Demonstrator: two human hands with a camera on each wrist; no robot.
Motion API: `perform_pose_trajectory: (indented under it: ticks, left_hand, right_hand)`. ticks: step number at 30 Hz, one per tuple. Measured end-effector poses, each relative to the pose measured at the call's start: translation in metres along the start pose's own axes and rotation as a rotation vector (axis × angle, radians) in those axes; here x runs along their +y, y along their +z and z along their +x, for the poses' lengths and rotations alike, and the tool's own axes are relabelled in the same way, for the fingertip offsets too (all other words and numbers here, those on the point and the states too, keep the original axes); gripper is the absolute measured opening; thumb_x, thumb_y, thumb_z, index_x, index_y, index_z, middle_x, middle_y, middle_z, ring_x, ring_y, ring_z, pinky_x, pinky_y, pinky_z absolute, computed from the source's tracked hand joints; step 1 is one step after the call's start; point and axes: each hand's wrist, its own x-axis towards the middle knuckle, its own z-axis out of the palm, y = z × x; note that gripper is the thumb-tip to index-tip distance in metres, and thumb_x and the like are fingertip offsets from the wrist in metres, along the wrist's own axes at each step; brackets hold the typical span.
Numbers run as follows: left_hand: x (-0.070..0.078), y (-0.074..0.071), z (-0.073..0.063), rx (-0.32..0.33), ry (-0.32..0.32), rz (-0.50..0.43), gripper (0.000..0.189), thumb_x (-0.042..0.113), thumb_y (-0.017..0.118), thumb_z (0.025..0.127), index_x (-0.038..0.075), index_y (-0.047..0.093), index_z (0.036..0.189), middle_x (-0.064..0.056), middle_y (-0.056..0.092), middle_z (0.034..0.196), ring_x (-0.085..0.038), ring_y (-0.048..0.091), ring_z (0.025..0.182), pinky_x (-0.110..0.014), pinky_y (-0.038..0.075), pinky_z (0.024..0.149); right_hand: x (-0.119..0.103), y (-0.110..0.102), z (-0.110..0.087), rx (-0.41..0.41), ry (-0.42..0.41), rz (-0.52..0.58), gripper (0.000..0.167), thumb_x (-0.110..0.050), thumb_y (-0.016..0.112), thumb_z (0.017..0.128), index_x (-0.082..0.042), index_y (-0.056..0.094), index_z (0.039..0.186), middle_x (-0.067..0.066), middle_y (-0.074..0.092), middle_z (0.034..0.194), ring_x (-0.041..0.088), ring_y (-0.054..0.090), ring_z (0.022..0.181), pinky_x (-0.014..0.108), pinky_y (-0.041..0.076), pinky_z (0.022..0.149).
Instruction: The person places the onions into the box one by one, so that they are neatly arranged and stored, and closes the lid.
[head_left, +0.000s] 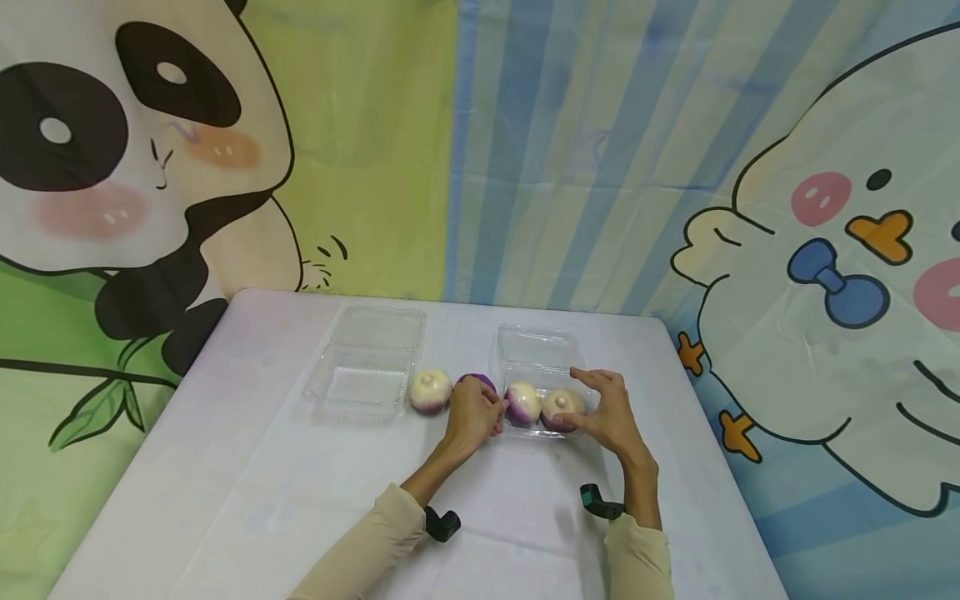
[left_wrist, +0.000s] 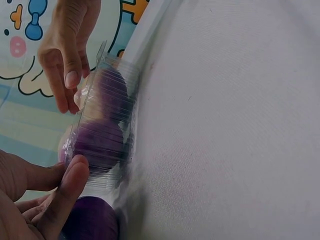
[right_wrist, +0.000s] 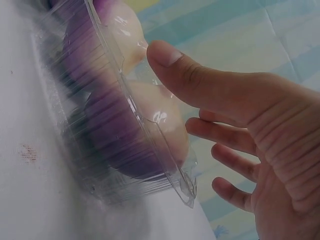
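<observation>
A clear plastic clamshell box (head_left: pixel 536 348) lies open on the table, holding two purple-and-white turnips, the left turnip (head_left: pixel 522 403) beside the right turnip (head_left: pixel 562 408). My left hand (head_left: pixel 474 414) pinches the box's left rim between thumb and index finger, as the left wrist view shows. Partly hidden behind that hand sits another turnip (left_wrist: pixel 92 220), purple side showing. My right hand (head_left: pixel 611 410) hovers at the box's right end, its thumb and fingers spread around the right turnip. In the right wrist view, the thumb (right_wrist: pixel 182 75) points over the turnips.
A second clear clamshell box (head_left: pixel 367 379) stands open with its lid back at the left of the table. Right beside it sits a loose turnip (head_left: pixel 431 391). The white-covered table (head_left: pixel 300 500) ends at a curtain (head_left: pixel 562 167) with cartoon animals.
</observation>
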Motion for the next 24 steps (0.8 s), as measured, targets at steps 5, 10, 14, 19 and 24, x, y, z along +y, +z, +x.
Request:
perform_pose_trajectory:
  ticks: [5, 10, 14, 19, 24]
  left_hand:
    - [0.0, 0.0, 0.0, -0.002, -0.005, 0.005, 0.016, -0.002, 0.082, 0.093, -0.006, 0.078, 0.078, -0.009, 0.069, 0.053, -0.017, 0.064, 0.038, -0.029, 0.056, 0.038]
    - [0.0, -0.002, -0.001, -0.008, -0.011, 0.01, 0.018, 0.0, 0.082, 0.094, -0.005, 0.078, 0.077, -0.01, 0.069, 0.053, -0.019, 0.066, 0.039, -0.029, 0.056, 0.039]
    - [0.002, -0.002, -0.002, -0.012, -0.014, 0.005, 0.018, 0.0, 0.082, 0.094, -0.005, 0.078, 0.078, -0.012, 0.07, 0.055, -0.021, 0.067, 0.04, -0.029, 0.056, 0.039]
    - [0.001, -0.003, -0.002, -0.015, -0.031, 0.011, 0.017, 0.001, 0.082, 0.095, -0.005, 0.079, 0.08, -0.013, 0.071, 0.057, -0.022, 0.068, 0.042, -0.028, 0.057, 0.04]
    - [0.002, -0.003, -0.003, -0.017, -0.025, 0.002, 0.017, 0.001, 0.081, 0.095, -0.006, 0.079, 0.08, -0.014, 0.071, 0.057, -0.023, 0.068, 0.042, -0.028, 0.056, 0.039]
  right_hand:
    - [-0.003, 0.0, 0.002, -0.001, -0.008, -0.002, 0.09, -0.028, 0.105, 0.072, -0.007, 0.066, 0.15, 0.02, 0.064, 0.149, 0.04, 0.04, 0.149, 0.072, 0.037, 0.124]
    - [-0.005, 0.0, 0.004, 0.007, -0.031, 0.001, 0.089, -0.024, 0.105, 0.072, -0.006, 0.066, 0.15, 0.02, 0.065, 0.148, 0.04, 0.042, 0.147, 0.07, 0.038, 0.123]
    - [-0.006, 0.001, 0.005, 0.014, -0.041, 0.005, 0.09, -0.024, 0.105, 0.071, -0.006, 0.066, 0.15, 0.02, 0.066, 0.148, 0.039, 0.043, 0.146, 0.068, 0.039, 0.123]
    - [-0.01, 0.001, 0.007, 0.011, -0.045, 0.005, 0.09, -0.026, 0.105, 0.071, -0.006, 0.065, 0.15, 0.019, 0.066, 0.149, 0.039, 0.044, 0.146, 0.069, 0.038, 0.124]
    - [-0.012, 0.0, 0.01, 0.007, -0.079, 0.029, 0.09, -0.026, 0.105, 0.071, -0.008, 0.066, 0.15, 0.019, 0.066, 0.15, 0.042, 0.049, 0.147, 0.073, 0.038, 0.124]
